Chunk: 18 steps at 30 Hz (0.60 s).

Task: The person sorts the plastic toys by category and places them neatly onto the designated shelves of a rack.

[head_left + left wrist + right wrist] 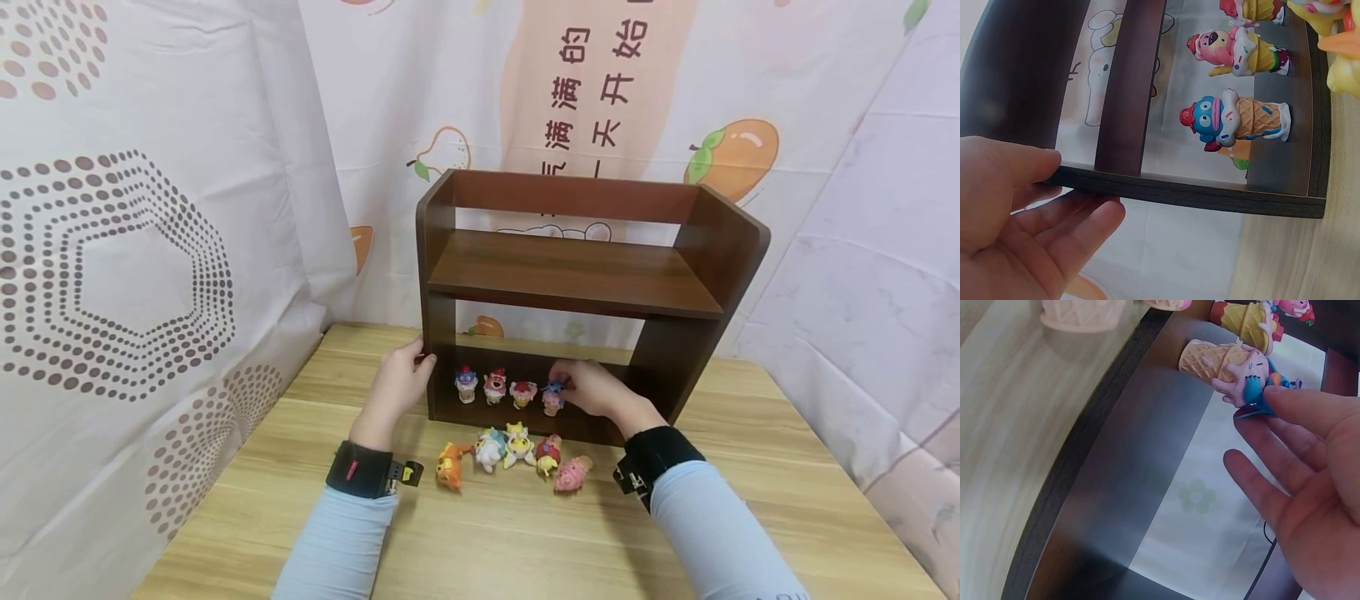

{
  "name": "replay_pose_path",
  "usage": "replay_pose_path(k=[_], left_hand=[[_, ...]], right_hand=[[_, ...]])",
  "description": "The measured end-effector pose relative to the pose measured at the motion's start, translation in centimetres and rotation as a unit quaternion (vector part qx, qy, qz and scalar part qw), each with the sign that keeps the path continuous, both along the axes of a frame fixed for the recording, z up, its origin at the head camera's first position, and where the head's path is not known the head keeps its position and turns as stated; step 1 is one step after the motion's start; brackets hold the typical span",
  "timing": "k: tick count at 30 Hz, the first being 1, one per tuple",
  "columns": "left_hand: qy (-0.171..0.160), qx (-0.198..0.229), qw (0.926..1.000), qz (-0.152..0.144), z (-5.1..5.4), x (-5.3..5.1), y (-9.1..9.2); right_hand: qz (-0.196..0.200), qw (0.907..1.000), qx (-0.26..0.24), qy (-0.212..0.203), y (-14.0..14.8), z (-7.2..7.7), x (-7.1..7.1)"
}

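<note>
My right hand [592, 387] pinches the blue top of an ice-cream-cone figurine [1222, 365] between thumb and fingers. The cone's base meets the lower board of a dark brown shelf [570, 267]. To its left on that board, three more cone figurines stand in a row: one with a yellow cone [522, 394], a pink bear one [1216, 47] and a blue-faced one [1207, 115]. At the shelf's left side panel [1210, 200], my left hand [401, 379] grips the edge, thumb on one face and fingers on the other.
Several figurines lie on the wooden table [480, 542] before the shelf, among them an orange one [450, 465], a white one [490, 450] and a pink one [573, 473]. A printed cloth [375, 108] hangs behind the shelf.
</note>
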State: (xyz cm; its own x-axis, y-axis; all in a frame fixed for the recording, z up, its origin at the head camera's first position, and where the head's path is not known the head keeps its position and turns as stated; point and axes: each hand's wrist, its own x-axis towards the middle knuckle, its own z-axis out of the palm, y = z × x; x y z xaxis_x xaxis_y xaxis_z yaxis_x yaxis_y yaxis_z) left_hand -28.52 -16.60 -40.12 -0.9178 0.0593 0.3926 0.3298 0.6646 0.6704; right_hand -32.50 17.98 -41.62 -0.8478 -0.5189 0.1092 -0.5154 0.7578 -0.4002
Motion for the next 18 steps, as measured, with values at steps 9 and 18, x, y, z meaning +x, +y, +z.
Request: replay_pose_path(k=[9,18], left_hand=[[-0.022,0.009,0.9997,0.005,-0.11,-0.01,-0.2],[-0.023,0.006,0.9997,0.0,-0.03,0.11,-0.21]], right_hand=[[0.011,0.9999,-0.002,0.0,-0.02,0.45,-0.02],[0.004,0.9999,0.013,-0.007,-0.09,0.46,0.11]])
